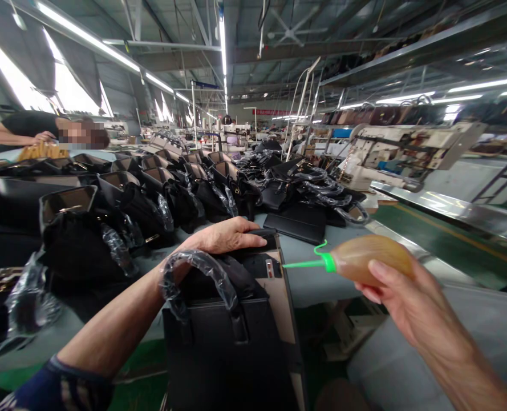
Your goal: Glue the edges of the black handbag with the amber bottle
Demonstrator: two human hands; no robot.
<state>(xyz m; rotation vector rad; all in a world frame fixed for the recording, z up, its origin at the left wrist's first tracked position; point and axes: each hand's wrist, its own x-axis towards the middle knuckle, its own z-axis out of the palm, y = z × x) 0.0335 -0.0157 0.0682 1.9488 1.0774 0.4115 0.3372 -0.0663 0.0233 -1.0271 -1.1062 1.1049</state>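
A black handbag (231,354) stands upright before me, its side turned out to show a beige strip and a small metal fitting (270,268). Its looped handle (202,262) is wrapped in clear plastic. My left hand (223,235) reaches behind this handle and grips the bag's top edge, thumb on the near side, some fingers hidden. In my right hand (390,279) is a squeeze bottle (364,260) of amber liquid with a green cap. The bottle's thin green nozzle (302,264) points left, its tip close to the metal fitting.
Rows of black handbags (150,182) with plastic-wrapped handles cover the table to the left. A flat black piece (296,221) lies beyond my bag. At right stands a sewing machine (411,151) on a metal-edged bench. Another person (35,128) leans over work at far left.
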